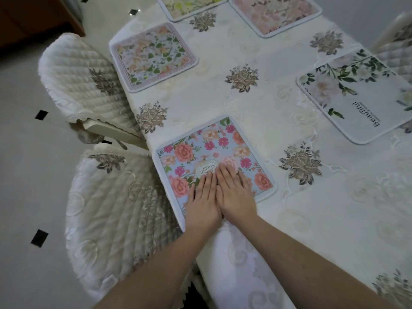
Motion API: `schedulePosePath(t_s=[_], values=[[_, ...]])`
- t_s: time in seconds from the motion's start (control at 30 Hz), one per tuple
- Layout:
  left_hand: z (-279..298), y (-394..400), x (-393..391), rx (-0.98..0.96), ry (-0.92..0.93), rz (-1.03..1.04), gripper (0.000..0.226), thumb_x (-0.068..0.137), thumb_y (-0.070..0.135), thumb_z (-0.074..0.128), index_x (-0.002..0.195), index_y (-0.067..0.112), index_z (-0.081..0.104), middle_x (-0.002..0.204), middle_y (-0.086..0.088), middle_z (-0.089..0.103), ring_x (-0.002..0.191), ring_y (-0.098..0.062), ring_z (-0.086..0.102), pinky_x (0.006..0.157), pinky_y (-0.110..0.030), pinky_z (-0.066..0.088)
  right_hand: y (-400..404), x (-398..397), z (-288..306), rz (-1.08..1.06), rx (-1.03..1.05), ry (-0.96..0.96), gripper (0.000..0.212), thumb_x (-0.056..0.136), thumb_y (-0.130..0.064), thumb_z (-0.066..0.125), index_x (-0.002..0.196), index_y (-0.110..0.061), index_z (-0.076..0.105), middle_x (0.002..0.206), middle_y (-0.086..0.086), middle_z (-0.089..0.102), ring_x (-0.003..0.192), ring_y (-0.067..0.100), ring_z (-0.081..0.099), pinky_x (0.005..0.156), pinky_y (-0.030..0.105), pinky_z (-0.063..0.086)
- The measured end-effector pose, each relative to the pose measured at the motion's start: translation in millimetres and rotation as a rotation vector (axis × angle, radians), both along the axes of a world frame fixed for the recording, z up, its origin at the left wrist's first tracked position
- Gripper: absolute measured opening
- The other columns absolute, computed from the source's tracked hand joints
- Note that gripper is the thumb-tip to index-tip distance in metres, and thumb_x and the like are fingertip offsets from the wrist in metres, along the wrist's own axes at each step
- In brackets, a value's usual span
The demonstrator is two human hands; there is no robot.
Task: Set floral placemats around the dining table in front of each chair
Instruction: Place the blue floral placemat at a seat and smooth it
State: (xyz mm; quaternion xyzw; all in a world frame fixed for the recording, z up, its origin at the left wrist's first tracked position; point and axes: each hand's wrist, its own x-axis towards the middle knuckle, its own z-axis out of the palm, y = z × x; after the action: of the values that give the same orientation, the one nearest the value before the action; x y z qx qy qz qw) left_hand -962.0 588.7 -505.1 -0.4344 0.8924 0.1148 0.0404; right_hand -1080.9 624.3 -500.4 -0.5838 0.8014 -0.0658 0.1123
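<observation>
Left hand [201, 197] and right hand [236, 192] flat side by side, fingers straight, pressing blue floral placemat [200, 150] at table [312, 219] edge before nearest chair [111, 208], four other placemats beyond

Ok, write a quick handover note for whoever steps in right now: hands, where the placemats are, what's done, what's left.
Left hand and right hand: both flat, side by side, pressing the blue placemat with pink and orange roses at the table's near left edge, in front of the near cream quilted chair.
Done: five mats are down, including the green-leaf pink-bordered mat by the far quilted chair, the white "Beautiful" mat on the right, and two pale mats at the far end, one yellowish, one pink.
Left: the near right side shows no mat; check the chairs there.
</observation>
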Motion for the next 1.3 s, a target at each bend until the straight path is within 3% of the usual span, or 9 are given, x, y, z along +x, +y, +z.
schedulePosePath(t_s=[0.13,0.3,0.47,0.67,0.87,1.0,1.13,1.23,1.3], values=[[-1,1,-1,0.001,-0.003,0.024,0.063,0.102,0.038,0.028,0.158,0.016,0.01,0.166,0.002,0.007,0.153,-0.016,0.003,0.121,-0.043,-0.002,2,-4,1,0.027,0.025,-0.01,0.058,0.101,-0.037,0.019,0.154,-0.015,0.025,0.162,0.001,0.019,0.151,0.015,0.011,0.12,0.043,0.007],[5,5,-4,0.004,0.035,0.128,0.058,0.103,0.042,0.019,0.158,0.024,0.023,0.165,0.001,0.018,0.152,-0.016,0.013,0.122,-0.041,0.001,9,-28,1,0.051,0.028,-0.005,0.058,0.102,-0.043,0.019,0.157,-0.022,0.015,0.165,-0.001,0.008,0.152,0.016,0.005,0.121,0.045,0.005],[11,3,8,0.022,0.031,0.124,0.059,0.102,0.046,0.008,0.159,0.032,0.006,0.167,0.005,-0.002,0.154,-0.011,-0.007,0.123,-0.036,-0.009,16,-60,5,0.02,0.015,-0.003,0.06,0.101,-0.045,0.025,0.157,-0.028,0.013,0.164,0.0,0.011,0.152,0.017,0.007,0.122,0.041,0.004],[16,-1,37,0.019,0.042,0.15,0.062,0.102,0.049,0.018,0.16,0.029,0.008,0.167,0.005,0.0,0.153,-0.009,-0.009,0.124,-0.035,-0.006,22,-92,2,0.009,0.026,-0.024,0.059,0.104,-0.046,0.016,0.156,-0.024,-0.004,0.165,-0.003,-0.005,0.151,0.01,-0.008,0.122,0.033,-0.004],[16,-14,75,0.026,-0.02,0.155,0.069,0.1,0.056,0.011,0.159,0.024,-0.003,0.166,0.008,-0.009,0.152,-0.007,-0.009,0.122,-0.031,-0.007,21,-93,2,0.014,0.041,0.006,0.063,0.103,-0.043,0.012,0.157,-0.012,0.0,0.165,0.004,-0.003,0.151,0.015,-0.003,0.121,0.032,-0.005],[25,-23,86,-0.02,0.001,0.246,0.069,0.1,0.051,0.007,0.16,0.018,0.015,0.166,0.002,0.015,0.153,-0.01,0.009,0.123,-0.033,-0.001,12,-71,9,-0.062,-0.011,-0.027,0.064,0.101,-0.038,0.015,0.156,-0.006,0.011,0.164,0.009,0.01,0.152,0.018,0.002,0.121,0.032,-0.006],[31,-35,54,-0.066,0.119,0.23,0.057,0.103,0.036,0.024,0.146,0.008,0.048,0.151,-0.008,0.048,0.143,-0.022,0.04,0.118,-0.037,0.018,-17,-33,13,0.167,-0.048,-0.096,0.061,0.101,-0.036,0.018,0.156,-0.011,0.014,0.164,0.003,0.012,0.151,0.016,0.004,0.122,0.035,0.003],[22,-45,27,-0.024,0.119,0.171,0.055,0.102,0.031,0.027,0.147,0.005,0.046,0.154,-0.01,0.044,0.143,-0.025,0.04,0.119,-0.038,0.016,-43,-14,10,0.258,0.005,-0.085,0.058,0.099,-0.029,0.024,0.153,-0.009,0.029,0.16,0.005,0.027,0.149,0.019,0.022,0.119,0.045,0.026],[14,-47,23,-0.015,0.106,0.154,0.056,0.102,0.031,0.026,0.151,0.008,0.039,0.158,-0.008,0.038,0.146,-0.022,0.035,0.12,-0.038,0.012,-49,-8,6,0.283,0.041,-0.039,0.057,0.1,-0.031,0.022,0.151,-0.009,0.034,0.159,0.005,0.03,0.147,0.018,0.026,0.119,0.042,0.021]])
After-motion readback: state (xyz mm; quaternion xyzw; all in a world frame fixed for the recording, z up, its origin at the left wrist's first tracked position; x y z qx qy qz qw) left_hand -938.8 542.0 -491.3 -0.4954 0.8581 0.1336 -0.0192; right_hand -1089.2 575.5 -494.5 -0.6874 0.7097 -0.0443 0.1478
